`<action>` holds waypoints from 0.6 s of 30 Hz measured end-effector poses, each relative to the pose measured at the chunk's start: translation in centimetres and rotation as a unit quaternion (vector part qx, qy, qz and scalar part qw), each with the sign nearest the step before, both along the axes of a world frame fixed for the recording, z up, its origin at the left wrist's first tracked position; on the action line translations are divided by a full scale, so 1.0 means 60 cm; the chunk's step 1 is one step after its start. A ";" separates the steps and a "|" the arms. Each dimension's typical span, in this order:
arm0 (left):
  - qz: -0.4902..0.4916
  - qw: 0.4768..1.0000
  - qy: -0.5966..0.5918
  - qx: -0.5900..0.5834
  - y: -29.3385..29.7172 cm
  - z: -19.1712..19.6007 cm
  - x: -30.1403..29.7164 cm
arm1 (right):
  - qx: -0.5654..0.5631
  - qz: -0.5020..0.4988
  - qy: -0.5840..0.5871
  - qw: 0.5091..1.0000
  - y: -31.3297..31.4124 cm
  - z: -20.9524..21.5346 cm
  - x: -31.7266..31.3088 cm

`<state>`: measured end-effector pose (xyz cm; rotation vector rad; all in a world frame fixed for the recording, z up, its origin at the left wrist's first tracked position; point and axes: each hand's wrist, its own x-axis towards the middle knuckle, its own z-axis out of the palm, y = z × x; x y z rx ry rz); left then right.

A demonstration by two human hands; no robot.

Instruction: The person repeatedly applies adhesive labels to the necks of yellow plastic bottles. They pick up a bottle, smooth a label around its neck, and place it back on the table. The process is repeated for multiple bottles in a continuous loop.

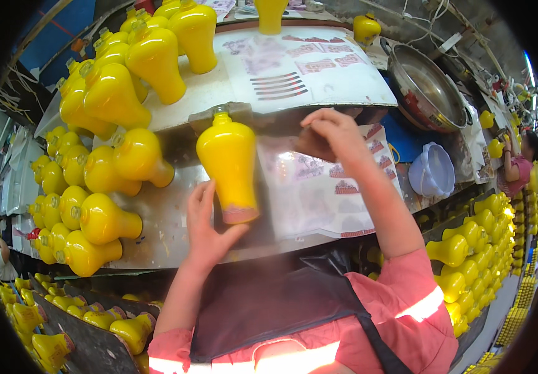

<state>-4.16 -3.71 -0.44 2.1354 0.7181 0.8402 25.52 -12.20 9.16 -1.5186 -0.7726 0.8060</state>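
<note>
A glossy yellow bottle (227, 159) with wide shoulders and a clear neck lies in front of me, its neck at a dark rest on the table. Around its base is a pinkish patterned band. My left hand (208, 232) holds the bottle at its lower left, fingers along the side and thumb by the base. To the right, my right hand (337, 134) is raised over a sheet of printed decals (344, 181). Its fingers are closed on a flat dark brown piece (314, 144), blurred, whose exact kind I cannot make out.
Several yellow bottles (150, 59) stand or lie at the left. Beyond, a white board (231, 81) carries more decals. A metal basin (428, 81) and a pale purple bucket (432, 171) are at the right. Racks of bottles (468, 249) flank me; a person (518, 163) works far right.
</note>
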 end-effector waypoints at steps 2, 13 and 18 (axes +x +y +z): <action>-0.026 0.999 -0.020 -0.040 0.006 0.006 0.011 | -0.040 -0.013 -0.092 0.995 0.009 -0.009 0.061; 0.010 0.934 -0.181 -0.307 0.035 0.018 0.086 | -0.117 -0.057 -0.303 0.944 0.100 0.025 0.141; -0.038 0.891 -0.180 -0.416 0.048 0.007 0.071 | -0.162 0.112 -0.216 0.956 0.038 -0.004 0.088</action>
